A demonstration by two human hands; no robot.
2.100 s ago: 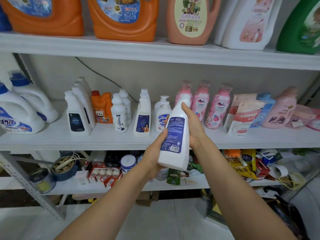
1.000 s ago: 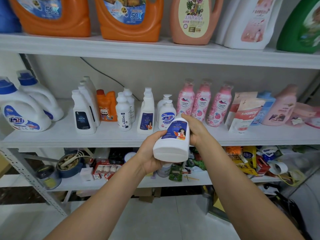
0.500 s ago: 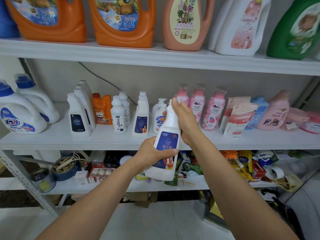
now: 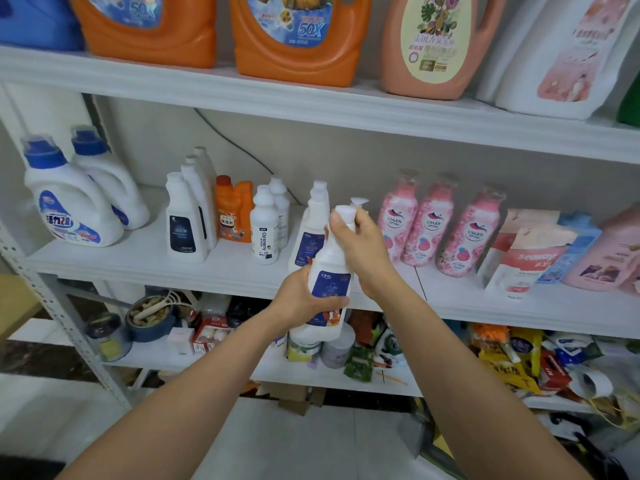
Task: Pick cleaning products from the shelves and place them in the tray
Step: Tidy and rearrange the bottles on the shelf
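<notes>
Fingers of right hand curl round the neck of the white bottle. Left hand wraps its body, keeping it upright, probably to read the label. Bottle is held clear of the middle shelf, before its front edge. Tray not in view. Pale floor below.

White blue-labelled bottle held upright

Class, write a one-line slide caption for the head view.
Left hand grips the white bottle low, right hand at its neck, before the middle shelf.
</notes>
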